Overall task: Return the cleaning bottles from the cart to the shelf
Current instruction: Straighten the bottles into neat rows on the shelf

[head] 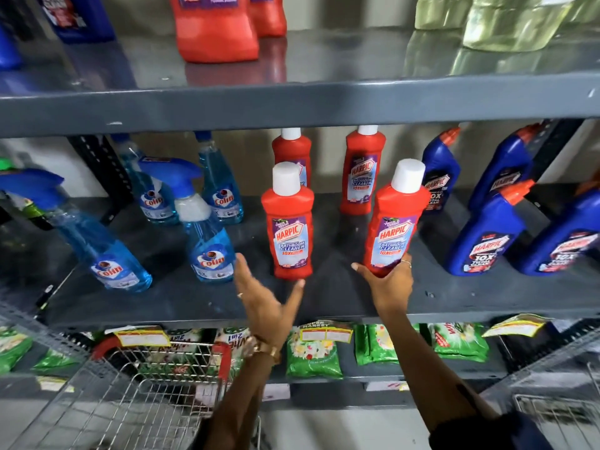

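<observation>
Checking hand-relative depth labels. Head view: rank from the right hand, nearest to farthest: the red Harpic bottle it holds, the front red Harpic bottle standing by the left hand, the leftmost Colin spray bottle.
1. Held red Harpic bottle: in the right hand, gripped at its base.
2. Front standing red Harpic bottle: to the left, mid-shelf, beside the open left hand.
3. Leftmost Colin spray bottle: far left, leaning.

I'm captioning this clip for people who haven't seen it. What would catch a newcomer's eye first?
Two hands reaching to the middle shelf: the right hand grips a tilted red bottle by its base, while the left hand is open just below an upright red bottle. Blue spray bottles stand to the left, dark blue bottles to the right. A wire cart sits at lower left.
</observation>
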Action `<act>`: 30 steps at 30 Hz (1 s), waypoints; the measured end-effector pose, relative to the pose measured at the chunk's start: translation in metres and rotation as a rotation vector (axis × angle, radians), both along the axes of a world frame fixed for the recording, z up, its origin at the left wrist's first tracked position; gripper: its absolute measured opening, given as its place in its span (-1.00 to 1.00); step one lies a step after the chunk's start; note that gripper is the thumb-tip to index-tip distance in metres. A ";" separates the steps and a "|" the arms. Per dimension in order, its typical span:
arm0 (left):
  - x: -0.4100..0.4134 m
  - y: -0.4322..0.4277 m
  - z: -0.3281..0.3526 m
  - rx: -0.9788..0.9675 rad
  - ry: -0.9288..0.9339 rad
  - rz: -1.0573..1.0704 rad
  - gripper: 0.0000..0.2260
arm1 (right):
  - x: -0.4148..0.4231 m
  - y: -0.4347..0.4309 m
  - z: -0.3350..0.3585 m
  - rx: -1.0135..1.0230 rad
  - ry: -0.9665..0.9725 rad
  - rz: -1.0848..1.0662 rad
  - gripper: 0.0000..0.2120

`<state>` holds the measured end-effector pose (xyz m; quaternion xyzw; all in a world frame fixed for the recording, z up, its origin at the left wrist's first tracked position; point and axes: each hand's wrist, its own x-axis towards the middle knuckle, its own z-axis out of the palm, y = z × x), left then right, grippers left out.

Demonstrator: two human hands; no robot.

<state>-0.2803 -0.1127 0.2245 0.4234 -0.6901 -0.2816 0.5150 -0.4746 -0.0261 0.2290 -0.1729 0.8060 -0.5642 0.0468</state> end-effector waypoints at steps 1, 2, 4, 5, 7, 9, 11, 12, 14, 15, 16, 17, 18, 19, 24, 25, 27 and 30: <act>-0.015 0.005 0.002 0.077 0.040 -0.035 0.08 | 0.000 0.000 0.000 0.002 -0.005 0.012 -0.18; -0.030 0.006 0.006 0.177 0.093 -0.042 0.12 | 0.000 0.001 0.000 0.006 -0.010 0.021 -0.18; -0.052 -0.004 0.013 0.346 0.177 -0.021 0.17 | 0.002 0.002 0.001 0.015 -0.013 0.028 -0.19; -0.058 -0.010 0.015 0.387 0.177 -0.009 0.17 | 0.002 0.002 0.002 0.017 -0.011 0.030 -0.20; -0.065 -0.018 0.014 0.408 0.117 0.040 0.11 | 0.001 0.003 0.002 0.020 -0.020 0.040 -0.21; -0.066 -0.021 0.009 0.397 0.077 0.080 0.06 | 0.000 0.003 0.003 0.023 -0.027 0.051 -0.22; -0.065 -0.021 0.004 0.397 0.058 0.068 0.06 | -0.002 0.003 0.004 0.024 -0.018 0.055 -0.24; -0.064 -0.022 0.002 0.405 0.044 0.054 0.06 | -0.002 0.003 0.005 0.025 -0.014 0.053 -0.25; -0.062 -0.022 0.000 0.401 0.025 0.044 0.06 | -0.003 0.005 0.004 0.031 0.001 0.058 -0.25; -0.062 -0.022 0.000 0.396 0.019 0.048 0.06 | -0.002 0.006 0.003 0.035 0.008 0.066 -0.25; -0.062 -0.021 0.001 0.394 0.015 0.053 0.06 | -0.002 0.006 0.003 0.038 0.010 0.072 -0.25; -0.062 -0.021 0.002 0.394 0.010 0.059 0.07 | -0.003 0.006 0.003 0.040 0.009 0.075 -0.25; -0.063 -0.021 0.002 0.394 0.003 0.065 0.07 | -0.003 0.006 0.002 0.042 0.007 0.079 -0.24; -0.063 -0.021 0.001 0.393 -0.005 0.069 0.07 | -0.003 0.006 0.002 0.042 0.003 0.082 -0.23; -0.062 -0.022 0.001 0.400 -0.002 0.057 0.10 | -0.002 0.007 0.001 0.009 -0.043 0.137 -0.18; -0.063 -0.022 0.001 0.397 0.008 0.045 0.11 | -0.003 0.008 0.002 -0.001 -0.044 0.155 -0.15; -0.061 -0.019 0.003 0.369 0.024 0.024 0.17 | -0.004 0.011 0.005 -0.028 -0.014 0.184 -0.04; -0.057 0.003 0.005 0.254 -0.059 0.071 0.27 | -0.006 0.027 0.003 -0.149 -0.022 0.142 0.08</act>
